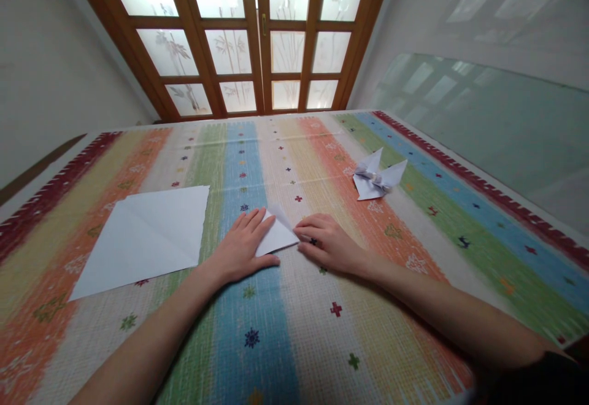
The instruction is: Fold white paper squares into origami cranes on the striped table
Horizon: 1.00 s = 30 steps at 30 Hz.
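Both forearms come in from the bottom edge, bare, resting over the striped tablecloth [285, 331].

Far left: large sheet [147, 233] of white paper, lying flat on the cloth, with crease lines across it. It is clear of my hands and touches nothing else.

Left of centre: left hand [243, 242], palm down, fingers straight and slightly spread, thumb out to the side. It grips nothing and presses flat on the left part of the small folded paper [278, 236].

Centre: the small folded paper is white and lies on the blue and cream stripes between my two hands. Its pointed right end shows past my left fingertips, and one thin flap stands up a little.

Right of centre: right hand [329, 245], knuckles up, fingers curled, tips meeting the paper's right corner. I cannot tell whether thumb and forefinger pinch the corner or only press it down.

Far right, further back: white paper figure [378, 178] with raised points, on the orange and green stripes, well apart from my hands.

Behind the table: wooden doors [257, 37] with frosted panes.
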Available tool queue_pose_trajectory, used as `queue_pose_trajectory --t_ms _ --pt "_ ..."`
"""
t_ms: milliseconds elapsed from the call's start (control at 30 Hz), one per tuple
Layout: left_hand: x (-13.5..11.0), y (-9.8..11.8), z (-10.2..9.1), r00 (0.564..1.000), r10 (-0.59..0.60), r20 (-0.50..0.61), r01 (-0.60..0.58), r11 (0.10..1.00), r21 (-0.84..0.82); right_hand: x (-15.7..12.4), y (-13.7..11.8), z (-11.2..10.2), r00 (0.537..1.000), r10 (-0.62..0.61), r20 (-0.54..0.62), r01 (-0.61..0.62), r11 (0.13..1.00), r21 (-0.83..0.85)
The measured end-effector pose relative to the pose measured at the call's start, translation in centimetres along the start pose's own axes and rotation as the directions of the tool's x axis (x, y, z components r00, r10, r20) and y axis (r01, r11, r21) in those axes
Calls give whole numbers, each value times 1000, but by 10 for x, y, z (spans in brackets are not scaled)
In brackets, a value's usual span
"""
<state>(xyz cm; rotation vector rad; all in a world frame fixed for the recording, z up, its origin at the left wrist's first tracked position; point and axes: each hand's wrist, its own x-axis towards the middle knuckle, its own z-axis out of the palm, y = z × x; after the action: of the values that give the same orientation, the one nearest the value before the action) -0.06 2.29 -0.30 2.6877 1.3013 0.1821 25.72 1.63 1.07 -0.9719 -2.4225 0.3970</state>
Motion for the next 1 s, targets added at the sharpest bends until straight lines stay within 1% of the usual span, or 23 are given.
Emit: queue_pose_trajectory --t_ms 67,167,233,333,433,500,600,733,800,900,967,1000 --pt "0 1 0 1000 -1 5 1 1000 -13 0 0 1 1000 -7 -26 8 1000 19" --pt "-1 1 -1 1000 4 -10 -4 1000 -17 1 0 1 1000 -15 -10 16 996 85" --pt "-1 1 0 1000 7 -16 -7 1000 -6 3 0 1 1000 6 -1 -6 994 106" --pt "-1 2 0 1000 6 -25 -6 1000 5 4 -1 1 998 66 -4 -65 992 106" --pt "-1 2 0 999 0 -39 1 1000 0 5 -2 3 998 61 22 -63 992 106" --pt "0 3 -1 999 -3 -39 4 1000 7 6 -3 5 998 61 1 -61 993 98" --pt "0 5 -1 999 -13 -29 14 999 31 10 -6 8 995 93 -23 -91 990 104" --pt "1 7 -1 1000 -27 -12 27 999 37 17 -12 7 988 148 40 -152 982 115" --pt "1 6 0 1000 -25 -13 26 999 29 21 -14 8 976 213 41 -217 964 151" --pt "1 5 1 999 -25 -23 26 999 20 28 -13 11 947 319 50 -320 911 259" --pt "1 5 2 999 -30 -24 30 999 15 32 -12 13 920 386 70 -384 850 361" --pt "1 5 2 999 -34 -24 35 999 13 34 -11 14 903 422 84 -415 805 424"
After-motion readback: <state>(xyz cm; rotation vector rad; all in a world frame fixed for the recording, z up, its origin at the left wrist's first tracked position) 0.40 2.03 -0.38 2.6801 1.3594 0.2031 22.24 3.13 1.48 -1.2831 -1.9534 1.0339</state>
